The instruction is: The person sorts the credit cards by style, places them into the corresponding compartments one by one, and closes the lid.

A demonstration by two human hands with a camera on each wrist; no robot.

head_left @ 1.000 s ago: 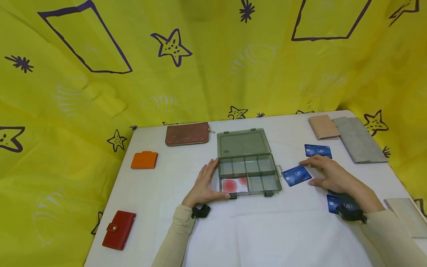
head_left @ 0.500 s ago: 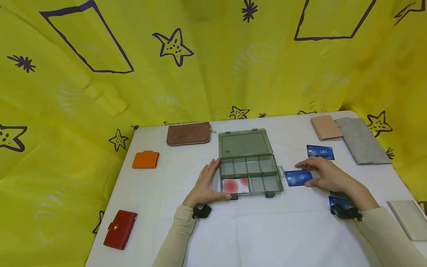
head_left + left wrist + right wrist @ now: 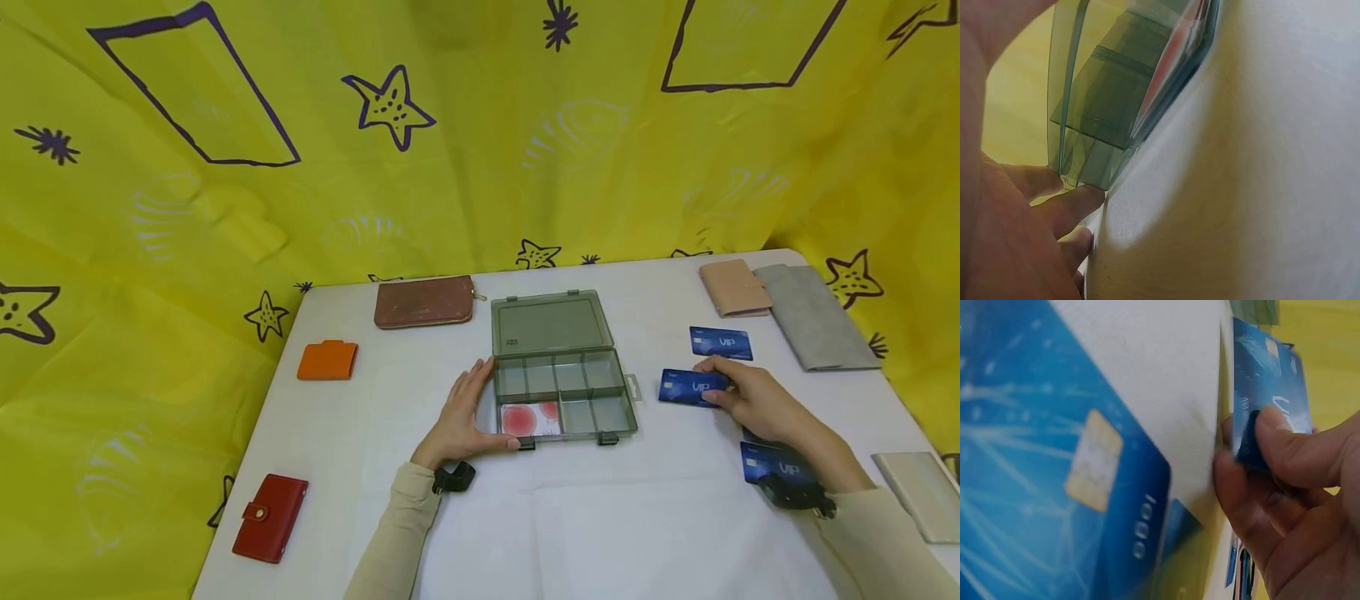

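A translucent green compartment box (image 3: 557,392) lies with its lid raised back, and a white card with red circles (image 3: 529,419) sits in its front left compartment. My left hand (image 3: 467,412) rests at the box's left side, fingers stretched along the edge and thumb at the front edge; the left wrist view shows fingertips right at the wall. My right hand (image 3: 750,402) pinches a blue VIP card (image 3: 681,387) between thumb and fingers, to the right of the box. Another blue VIP card (image 3: 722,342) lies behind that hand. One more blue card (image 3: 1041,462) looms large below my right wrist.
A brown zip wallet (image 3: 423,302), an orange card holder (image 3: 327,360) and a red snap wallet (image 3: 271,517) lie to the left. On the right are a tan wallet (image 3: 734,288), a grey wallet (image 3: 817,318) and a pale one (image 3: 918,497). Yellow patterned cloth hangs behind.
My right hand first turned the card beside the box until level, then took it up and drew it right, away from the box. My left hand stays in place.
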